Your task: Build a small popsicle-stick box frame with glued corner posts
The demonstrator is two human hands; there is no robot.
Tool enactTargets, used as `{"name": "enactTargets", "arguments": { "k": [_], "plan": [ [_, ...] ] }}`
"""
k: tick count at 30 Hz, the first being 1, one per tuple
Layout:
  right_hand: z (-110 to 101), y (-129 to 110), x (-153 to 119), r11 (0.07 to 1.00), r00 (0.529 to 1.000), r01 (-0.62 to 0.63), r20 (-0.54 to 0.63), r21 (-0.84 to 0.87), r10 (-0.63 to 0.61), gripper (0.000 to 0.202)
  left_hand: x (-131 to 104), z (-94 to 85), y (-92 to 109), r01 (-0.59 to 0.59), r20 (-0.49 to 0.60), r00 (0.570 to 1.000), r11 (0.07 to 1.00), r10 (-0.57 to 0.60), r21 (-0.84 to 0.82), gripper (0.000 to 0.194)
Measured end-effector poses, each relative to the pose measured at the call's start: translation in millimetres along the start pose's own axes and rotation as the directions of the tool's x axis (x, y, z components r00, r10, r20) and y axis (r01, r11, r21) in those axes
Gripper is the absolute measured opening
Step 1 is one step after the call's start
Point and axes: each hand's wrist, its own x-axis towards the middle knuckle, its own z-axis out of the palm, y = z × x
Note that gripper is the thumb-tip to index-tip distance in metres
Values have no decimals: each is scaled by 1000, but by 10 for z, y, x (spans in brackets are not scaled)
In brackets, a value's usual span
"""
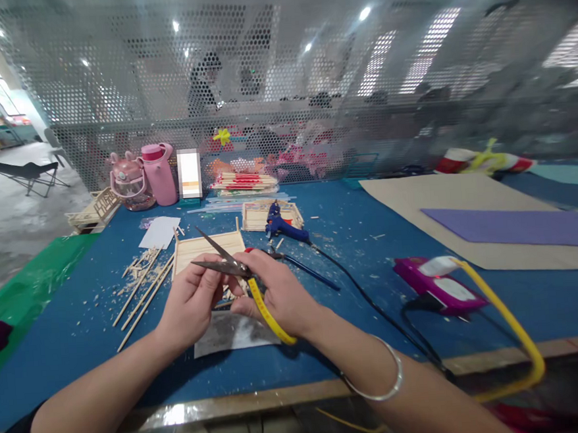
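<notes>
My right hand point(279, 293) is closed around a pair of scissors point(230, 265), whose blades are spread and point left. A yellow strip with dark marks, like a measuring tape point(266, 317), hangs in a curve by that hand's palm. My left hand point(189, 302) is closed in a pinch beside the lower blade; whatever its fingertips hold is hidden. Just behind the hands lies a small panel of wooden sticks point(206, 245) with short posts at its corners. Under them is a grey sheet point(232, 332).
A blue glue gun point(287, 226) rests on a small stick frame point(254, 217), its cable running right. Loose sticks point(146, 302) and wood chips lie left. Pink bottles point(159, 176) stand behind. A purple device point(439, 285) and brown board point(397, 199) are right.
</notes>
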Motion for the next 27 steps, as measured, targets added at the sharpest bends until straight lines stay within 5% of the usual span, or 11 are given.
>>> {"name": "enactTargets", "arguments": {
  "k": [16, 19, 24, 27],
  "plan": [
    [46, -15, -7, 992, 1000, -9, 20, 127, 7, 49, 15, -5, -5, 8, -2, 1000, 1000, -8, -20, 31],
    [25, -32, 17, 995, 997, -7, -76, 103, 15, 47, 23, -2, 3, 12, -26, 1000, 1000, -12, -22, 33],
    [-321, 104, 38, 955, 925, -266, -314, -131, 214, 44, 14, -14, -16, -28, -56, 998, 997, 32, 75, 31],
    [-696, 264, -11, 879, 927, -372, -172, -299, 334, 37, -12, -42, -67, -98, -24, 994, 973, 105, 209, 26]
  ]
}}
